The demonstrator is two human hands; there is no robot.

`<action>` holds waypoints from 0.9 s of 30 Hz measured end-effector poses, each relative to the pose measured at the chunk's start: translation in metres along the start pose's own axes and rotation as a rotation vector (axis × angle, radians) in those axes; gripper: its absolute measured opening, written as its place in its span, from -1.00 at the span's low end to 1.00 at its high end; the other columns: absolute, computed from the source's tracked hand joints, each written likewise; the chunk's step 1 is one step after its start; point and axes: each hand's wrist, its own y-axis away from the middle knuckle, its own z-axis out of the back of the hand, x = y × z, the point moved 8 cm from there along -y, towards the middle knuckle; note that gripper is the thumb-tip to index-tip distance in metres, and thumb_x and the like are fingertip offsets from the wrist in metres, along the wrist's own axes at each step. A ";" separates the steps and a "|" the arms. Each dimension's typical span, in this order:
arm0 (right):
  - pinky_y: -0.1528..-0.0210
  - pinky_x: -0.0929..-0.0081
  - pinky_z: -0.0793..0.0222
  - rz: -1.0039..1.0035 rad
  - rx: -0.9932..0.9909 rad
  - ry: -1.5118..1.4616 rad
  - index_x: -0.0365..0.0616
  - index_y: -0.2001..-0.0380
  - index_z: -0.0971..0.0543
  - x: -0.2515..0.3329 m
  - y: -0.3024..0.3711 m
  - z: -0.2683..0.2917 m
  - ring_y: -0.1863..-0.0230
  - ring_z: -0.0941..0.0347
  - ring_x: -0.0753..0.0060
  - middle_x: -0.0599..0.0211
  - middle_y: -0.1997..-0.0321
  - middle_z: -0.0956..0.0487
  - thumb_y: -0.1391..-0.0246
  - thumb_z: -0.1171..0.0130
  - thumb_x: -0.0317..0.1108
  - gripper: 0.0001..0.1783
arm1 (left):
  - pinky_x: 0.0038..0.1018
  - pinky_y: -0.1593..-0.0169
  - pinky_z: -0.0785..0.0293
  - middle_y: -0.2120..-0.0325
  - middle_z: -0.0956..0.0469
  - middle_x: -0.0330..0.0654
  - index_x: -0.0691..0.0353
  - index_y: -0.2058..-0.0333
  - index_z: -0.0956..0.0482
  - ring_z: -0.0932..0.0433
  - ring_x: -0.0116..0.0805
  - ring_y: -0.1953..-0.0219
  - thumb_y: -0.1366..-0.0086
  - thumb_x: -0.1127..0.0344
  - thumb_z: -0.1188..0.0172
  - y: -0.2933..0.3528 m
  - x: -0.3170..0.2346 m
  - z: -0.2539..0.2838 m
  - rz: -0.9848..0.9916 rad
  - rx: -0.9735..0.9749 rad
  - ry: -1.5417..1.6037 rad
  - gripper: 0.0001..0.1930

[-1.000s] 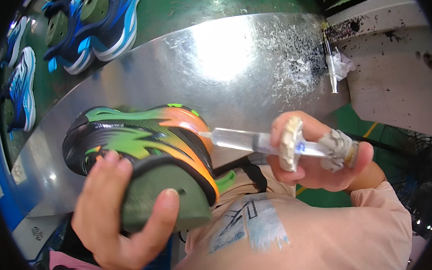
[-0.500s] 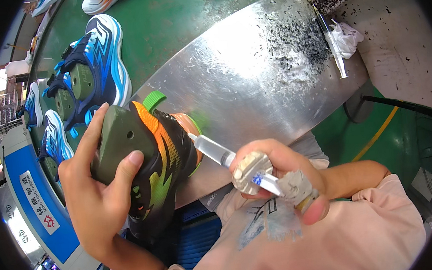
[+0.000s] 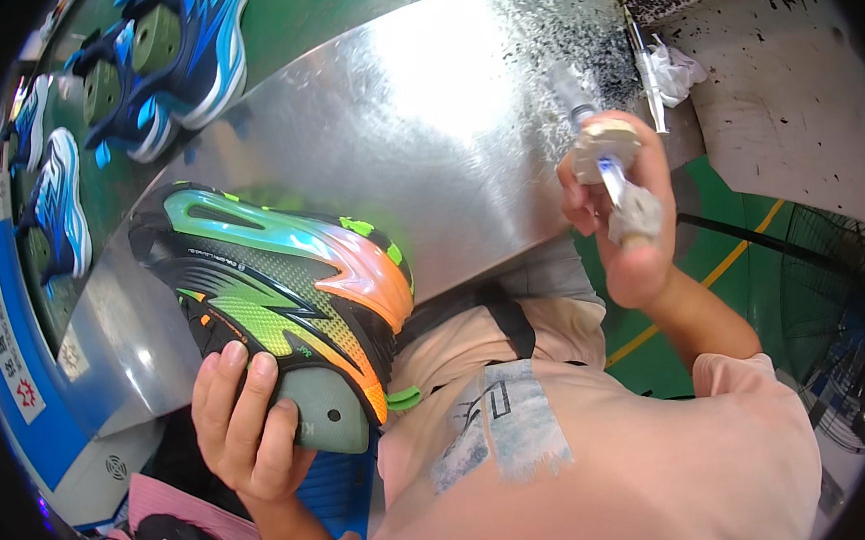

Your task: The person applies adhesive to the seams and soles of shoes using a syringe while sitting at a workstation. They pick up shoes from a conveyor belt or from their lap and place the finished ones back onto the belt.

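Observation:
My left hand [image 3: 248, 423] is closed round the grey-green shoe last [image 3: 327, 413] at the heel end of a sports shoe [image 3: 284, 290]. The shoe is black, green and orange. It lies tilted on its side over the metal tabletop, its sole edge facing away and its toe to the left. My right hand [image 3: 638, 195] grips a clear syringe [image 3: 578, 104] with a wrapped, whitish grip round its barrel. The syringe points up and away from me, apart from the shoe, over the black-specked far right of the metal. Its tip is blurred.
A metal work plate [image 3: 362, 124] covers the bench. Several blue and white shoes [image 3: 203, 65] on lasts stand at upper left on a green surface. A second syringe [image 3: 648, 79] and crumpled white tissue [image 3: 678, 74] lie at upper right. A fan [image 3: 827, 313] stands at right.
My right hand has moved the syringe away from the shoe's collar, up and to the right. My left hand has turned the shoe round, so its heel now points toward me.

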 end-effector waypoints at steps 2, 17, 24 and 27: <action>0.53 0.71 -0.20 0.163 0.079 -0.150 -0.14 -0.07 -0.10 0.010 0.009 -0.021 0.51 -0.25 0.62 0.36 0.36 -0.33 0.55 -0.29 0.39 0.18 | -0.11 0.06 -0.41 0.25 -0.53 -0.07 0.22 0.42 -0.32 -0.50 0.01 0.14 -0.08 0.35 -0.15 0.019 0.003 -0.002 0.053 -0.049 0.017 -0.82; 0.44 0.52 -0.37 0.660 0.846 0.609 -0.17 0.18 -0.43 0.057 0.009 -0.138 0.41 -0.44 0.40 0.17 0.30 -0.51 0.45 -0.34 0.23 -0.17 | -0.23 0.09 -0.45 0.27 -0.54 -0.15 0.16 0.47 -0.32 -0.52 -0.09 0.17 -0.03 0.46 -0.11 0.020 0.010 0.001 -0.045 -0.084 0.029 -0.87; 0.40 0.51 -0.37 0.902 0.153 0.666 -0.18 0.09 -0.34 0.094 -0.040 -0.048 0.44 -0.41 0.33 0.27 0.34 -0.43 0.36 -0.34 0.09 -0.20 | -0.23 0.09 -0.45 0.27 -0.54 -0.15 0.13 0.43 -0.35 -0.52 -0.09 0.17 -0.07 0.43 -0.10 0.025 0.012 0.001 -0.019 -0.109 0.045 -0.89; 0.42 0.52 -0.42 0.782 0.321 1.224 -0.17 0.08 -0.33 0.048 -0.040 -0.053 0.44 -0.46 0.28 0.21 0.29 -0.46 0.33 -0.33 0.04 -0.24 | -0.20 0.06 -0.41 0.26 -0.54 -0.15 0.12 0.34 -0.40 -0.51 -0.06 0.14 -0.09 0.39 -0.10 0.029 0.013 0.003 0.045 -0.170 0.052 -0.87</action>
